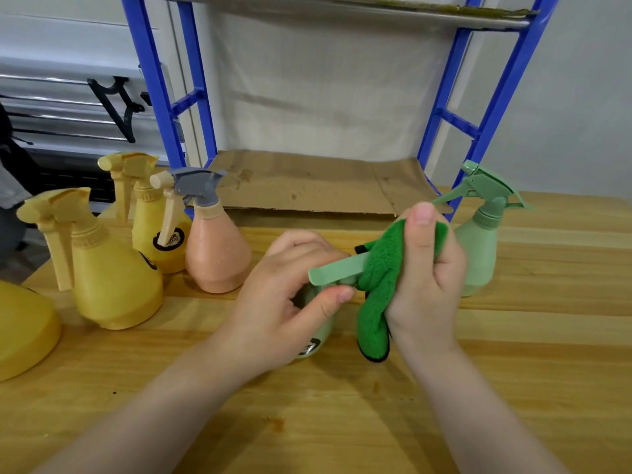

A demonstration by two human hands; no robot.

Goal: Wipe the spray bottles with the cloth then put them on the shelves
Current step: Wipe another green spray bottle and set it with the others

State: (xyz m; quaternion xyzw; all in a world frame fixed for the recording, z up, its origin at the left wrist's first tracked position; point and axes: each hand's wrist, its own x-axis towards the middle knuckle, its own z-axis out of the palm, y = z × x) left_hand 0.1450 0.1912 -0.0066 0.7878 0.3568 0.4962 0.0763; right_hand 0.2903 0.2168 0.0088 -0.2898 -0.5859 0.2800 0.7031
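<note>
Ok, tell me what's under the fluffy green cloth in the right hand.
The fluffy green cloth, gripped by the right hand, wraps the head of the pale green spray bottle held by the left hand. Only its trigger lever sticks out; the nozzle is covered.

Six spray bottles (116,265), one cloth (379,289)

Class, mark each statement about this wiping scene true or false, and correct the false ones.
1. The right hand grips a green cloth. True.
2. The left hand holds a yellow bottle. False: it holds a pale green bottle.
3. Bottles already stand on the cardboard-lined shelf. False: no bottle stands on it.
4. A peach bottle with a grey spray head stands on the wooden table. True.
5. Another green bottle stands beyond the right hand. True.
</note>
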